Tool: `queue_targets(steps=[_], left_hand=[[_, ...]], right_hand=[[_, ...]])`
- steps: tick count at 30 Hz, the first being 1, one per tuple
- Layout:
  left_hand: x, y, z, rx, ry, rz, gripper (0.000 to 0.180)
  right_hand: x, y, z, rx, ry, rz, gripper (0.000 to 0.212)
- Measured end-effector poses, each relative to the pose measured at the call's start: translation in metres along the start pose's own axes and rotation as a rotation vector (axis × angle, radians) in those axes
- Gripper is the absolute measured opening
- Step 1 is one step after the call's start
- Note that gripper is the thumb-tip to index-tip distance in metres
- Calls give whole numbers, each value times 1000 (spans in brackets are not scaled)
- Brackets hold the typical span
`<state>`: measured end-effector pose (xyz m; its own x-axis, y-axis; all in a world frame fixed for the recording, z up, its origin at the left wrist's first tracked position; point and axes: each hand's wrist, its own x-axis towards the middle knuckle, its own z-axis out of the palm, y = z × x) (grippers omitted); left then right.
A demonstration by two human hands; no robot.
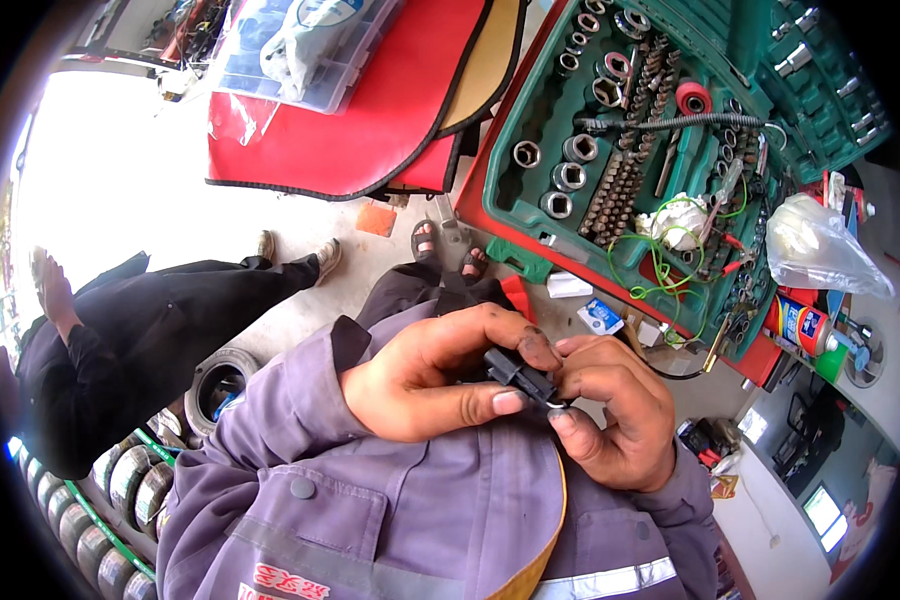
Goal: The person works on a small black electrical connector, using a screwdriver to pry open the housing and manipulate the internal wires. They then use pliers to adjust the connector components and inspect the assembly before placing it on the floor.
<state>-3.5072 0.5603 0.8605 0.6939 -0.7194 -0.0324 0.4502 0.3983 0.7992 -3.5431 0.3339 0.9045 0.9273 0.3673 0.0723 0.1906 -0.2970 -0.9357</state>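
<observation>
In front of my chest, my left hand [435, 375] is closed round a small black plastic piece [520, 376], shaped like an electrical connector. Its thumb presses from below and the bent fingers sit above. My right hand [620, 405] meets it from the other side, with thumb and forefinger pinched at the end of the same piece. A tiny bright, metal-looking tip [556, 405] shows there between the fingers. Dark smudges mark the fingertips of both hands. The curled fingers partly hide the black piece.
Beyond my hands lies an open green socket set case [510, 185] with sockets, bits and a tangled green wire [660, 270]. Left of it are a red cover [320, 150] and a clear plastic box [300, 95]. A person in black [160, 330] stands left, near several tyres [130, 480].
</observation>
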Motion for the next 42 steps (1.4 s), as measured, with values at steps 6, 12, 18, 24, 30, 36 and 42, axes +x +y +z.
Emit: queue_targets(steps=[6, 12, 18, 24, 30, 36, 42], left_hand=[[9, 0, 7, -61, 62, 57, 38], [18, 12, 10, -224, 216, -260, 39], [19, -1, 3, -347, 187, -267, 34], [20, -16, 1, -374, 247, -242, 37], [21, -21, 0, -528, 228, -235, 41], [16, -21, 3, -542, 219, -206, 42], [18, -20, 6, -573, 189, -160, 41]], right_hand=[[-10, -2, 5, 73, 91, 166, 19], [-12, 5, 17, -48, 272, 95, 21], [3, 2, 21, -365, 339, -50, 27], [8, 6, 24, -588, 408, -137, 28], [13, -1, 25, -705, 418, -183, 27], [5, -3, 25, -704, 414, -179, 31], [3, -7, 24, -720, 409, -183, 30]])
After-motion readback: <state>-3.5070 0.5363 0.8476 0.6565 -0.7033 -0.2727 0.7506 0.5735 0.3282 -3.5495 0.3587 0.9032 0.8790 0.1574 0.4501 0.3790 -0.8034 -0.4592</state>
